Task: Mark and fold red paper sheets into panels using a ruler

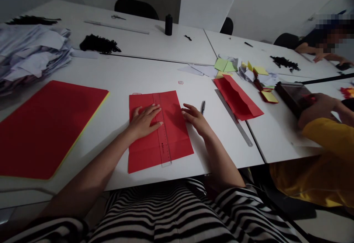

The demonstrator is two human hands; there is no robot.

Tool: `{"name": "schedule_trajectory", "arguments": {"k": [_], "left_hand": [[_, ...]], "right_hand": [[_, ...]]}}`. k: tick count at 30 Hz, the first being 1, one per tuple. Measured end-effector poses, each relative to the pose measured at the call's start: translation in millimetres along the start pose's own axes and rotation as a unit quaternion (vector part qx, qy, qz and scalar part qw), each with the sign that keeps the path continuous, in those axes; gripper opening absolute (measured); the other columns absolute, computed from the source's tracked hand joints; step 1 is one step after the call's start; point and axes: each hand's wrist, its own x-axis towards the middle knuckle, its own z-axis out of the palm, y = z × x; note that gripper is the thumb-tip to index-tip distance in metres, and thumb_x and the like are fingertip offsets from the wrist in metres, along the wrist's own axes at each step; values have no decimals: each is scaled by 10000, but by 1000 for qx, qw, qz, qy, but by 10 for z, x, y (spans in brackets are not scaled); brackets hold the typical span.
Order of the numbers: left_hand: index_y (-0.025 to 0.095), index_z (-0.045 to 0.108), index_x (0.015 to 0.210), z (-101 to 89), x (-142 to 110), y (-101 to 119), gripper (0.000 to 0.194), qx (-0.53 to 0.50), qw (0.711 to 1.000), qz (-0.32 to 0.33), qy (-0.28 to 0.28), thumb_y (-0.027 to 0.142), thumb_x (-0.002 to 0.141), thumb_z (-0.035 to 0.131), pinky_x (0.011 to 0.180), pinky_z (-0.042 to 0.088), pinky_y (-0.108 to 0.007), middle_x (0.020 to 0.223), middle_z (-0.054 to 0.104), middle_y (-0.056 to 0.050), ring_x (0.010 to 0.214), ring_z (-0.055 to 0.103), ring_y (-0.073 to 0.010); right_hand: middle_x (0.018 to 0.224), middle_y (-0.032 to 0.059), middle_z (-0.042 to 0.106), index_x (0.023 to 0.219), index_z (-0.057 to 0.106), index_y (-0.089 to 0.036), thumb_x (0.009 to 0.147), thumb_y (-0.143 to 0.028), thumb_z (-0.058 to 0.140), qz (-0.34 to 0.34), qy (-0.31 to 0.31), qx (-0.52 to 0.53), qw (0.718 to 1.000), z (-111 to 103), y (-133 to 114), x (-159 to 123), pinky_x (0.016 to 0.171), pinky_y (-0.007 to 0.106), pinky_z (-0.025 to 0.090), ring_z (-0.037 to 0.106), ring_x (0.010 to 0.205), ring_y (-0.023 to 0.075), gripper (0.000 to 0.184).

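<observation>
A red paper sheet [177, 139] lies on the white table [116, 77] in front of me, with a clear plastic ruler [163, 143] laid lengthwise down its middle. My left hand [143, 119] rests flat on the sheet, fingers stretched out, their tips pressing the ruler's upper part. My right hand [195, 119] sits at the sheet's right edge, fingers loosely spread and curved, holding nothing. A pen [202, 107] lies just right of that hand.
A large stack of red sheets [41, 125] lies at left, white papers [30, 51] behind it. A folded red sheet [238, 97] and metal ruler [235, 119] lie at right. A person in yellow [329, 143] handles a dark box [293, 95]. Coloured scraps [249, 71] sit beyond.
</observation>
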Motion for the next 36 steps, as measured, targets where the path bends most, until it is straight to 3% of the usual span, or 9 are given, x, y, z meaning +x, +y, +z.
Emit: {"name": "schedule_trajectory", "arguments": {"k": [25, 31, 36], "left_hand": [[289, 324, 1474, 29, -29, -53, 597, 8, 1000, 10, 7, 539, 933, 365, 1158, 81, -498, 1564, 304, -32, 1438, 262, -231], [275, 339, 1468, 12, -37, -42, 598, 5, 1000, 8, 3, 541, 933, 362, 1157, 88, -494, 1563, 305, -33, 1441, 257, -229], [270, 336, 1471, 4, -43, -39, 595, 4, 1000, 7, 3, 523, 934, 364, 1155, 87, -496, 1561, 310, -40, 1441, 255, -231]], "right_hand": [[1315, 84, 587, 1318, 516, -270, 825, -437, 629, -4, -7, -5, 1000, 28, -18, -15, 1044, 438, 440, 555, 1218, 230, 532], [1388, 64, 537, 1324, 484, -310, 837, -429, 617, -4, -44, 51, 998, 32, -85, -54, 984, 427, 498, 547, 1229, 225, 519], [1376, 74, 537, 1311, 461, -290, 820, -335, 592, 18, -57, 145, 988, 75, -22, -20, 869, 397, 558, 641, 1073, 211, 510]]}}
